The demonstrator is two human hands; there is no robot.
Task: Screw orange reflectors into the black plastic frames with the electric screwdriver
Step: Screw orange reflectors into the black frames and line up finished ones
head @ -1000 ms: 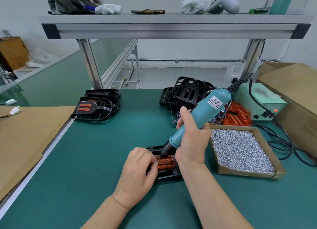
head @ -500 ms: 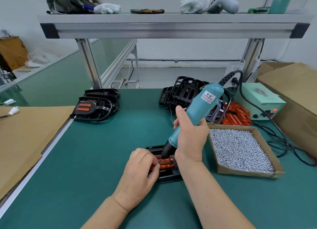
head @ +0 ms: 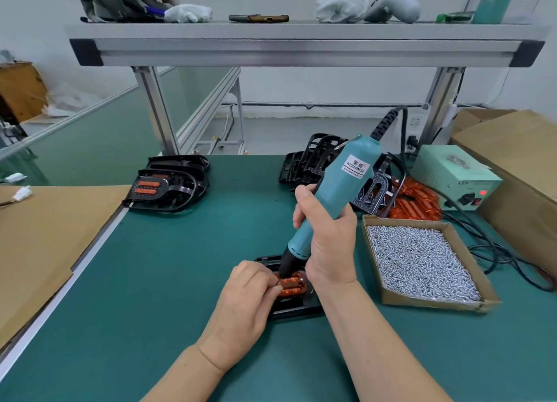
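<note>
Screwdriver shift: the screwdriver (head: 337,190) stands steeper than half a second ago. Its upper end has swung left and up, away from the power box (head: 452,172), while its black nose stays on the same spot.
Hands shift: both hands sit almost where they were, and the view has barely changed.
Hands count: two, both bare.
Right hand: the right hand (head: 328,244) is wrapped around the lower half of the teal barrel, with the thumb lying up along it.
Left hand: the left hand (head: 247,296) has its fingers curled, and the thumb and fingertips pinch the left end of the reflectors (head: 294,285), just beside the nose.
Reflectors count: two orange ribbed strips lie side by side, one behind the other, seated in one frame (head: 295,309).
Frame: black plastic, lying flat on the green table (head: 180,281) in front of the person, between the two wrists and partly hidden by both hands.
Screwdriver count: one. It has a white label near the top, and a black cable (head: 404,130) leaves its upper end.
Finished stack: one finished stack (head: 174,181) sits at the rear left, and its top piece shows two orange strips.
Bare frames: one leaning pile of bare frames (head: 313,160) stands behind the screwdriver. I cannot count the pieces.
Loose reflectors: one heap of loose reflectors (head: 416,202) lies beside the power box, too tangled to count.
Tray: one cardboard tray (head: 428,303) sits just right of the right forearm, filled with small silver screws (head: 419,260).
</note>
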